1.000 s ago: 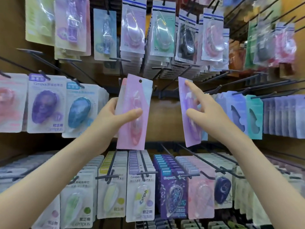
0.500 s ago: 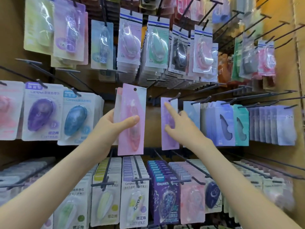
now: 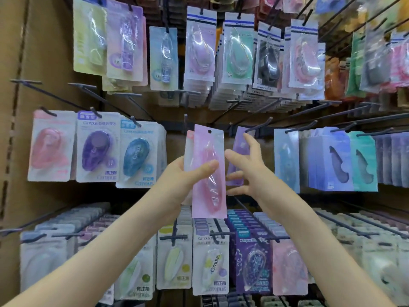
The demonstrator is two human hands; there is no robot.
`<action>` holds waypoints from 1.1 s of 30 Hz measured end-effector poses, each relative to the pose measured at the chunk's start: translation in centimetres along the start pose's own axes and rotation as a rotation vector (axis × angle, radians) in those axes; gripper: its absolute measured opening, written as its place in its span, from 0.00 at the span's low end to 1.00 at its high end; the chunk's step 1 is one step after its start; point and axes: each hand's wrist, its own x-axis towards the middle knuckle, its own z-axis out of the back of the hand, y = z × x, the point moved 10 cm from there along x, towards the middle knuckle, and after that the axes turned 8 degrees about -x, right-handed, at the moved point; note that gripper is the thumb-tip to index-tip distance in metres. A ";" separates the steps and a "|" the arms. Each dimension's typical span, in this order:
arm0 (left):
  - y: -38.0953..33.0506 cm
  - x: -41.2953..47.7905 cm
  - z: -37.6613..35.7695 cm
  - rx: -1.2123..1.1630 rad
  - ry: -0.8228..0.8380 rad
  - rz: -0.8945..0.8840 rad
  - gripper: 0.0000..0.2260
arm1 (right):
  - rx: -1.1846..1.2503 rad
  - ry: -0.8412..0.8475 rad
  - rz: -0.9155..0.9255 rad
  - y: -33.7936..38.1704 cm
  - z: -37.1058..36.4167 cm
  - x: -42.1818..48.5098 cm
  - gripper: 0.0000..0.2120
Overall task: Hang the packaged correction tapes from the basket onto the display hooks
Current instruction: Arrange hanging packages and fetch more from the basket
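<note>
The brown display wall (image 3: 55,63) of glossy blister cards fills the frame, its outer rows cut off and blurred. At centre the left hand (image 3: 177,180) grips a flat pink packaged correction tape (image 3: 208,151), thumb clamped across its crinkled film. A second pack (image 3: 189,147) behind it shows only an edge. The right hand (image 3: 254,176), fingers splayed apart, half covers a lilac pack (image 3: 240,145) hanging on a black hook (image 3: 259,127); whether it touches the pack cannot be told.

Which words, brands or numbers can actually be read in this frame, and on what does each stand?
"Campus", "修正带": purple-tape pack, middle row.
"Campus": blue-tape pack beside it.
"Campus", "修正带": white pack, bottom row.
"Campus": dark purple pack, bottom row.
The pink pack in the left hand shows no legible text.
The top-row labels and other small print are too blurred to read.
</note>
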 end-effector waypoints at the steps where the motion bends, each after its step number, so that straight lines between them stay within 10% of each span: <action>1: 0.1 0.0 -0.4 -0.032 0.007 -0.001 0.25 | -0.097 0.070 0.046 0.6 -1.2 -0.6 0.39; 16: -0.5 -0.2 0.5 -0.167 -0.039 -0.125 0.18 | -0.456 -0.180 0.365 3.0 0.7 -2.5 0.34; 33: -0.7 -1.8 4.4 -0.058 -0.128 -0.159 0.20 | -0.669 -0.206 0.204 1.0 2.3 -1.2 0.28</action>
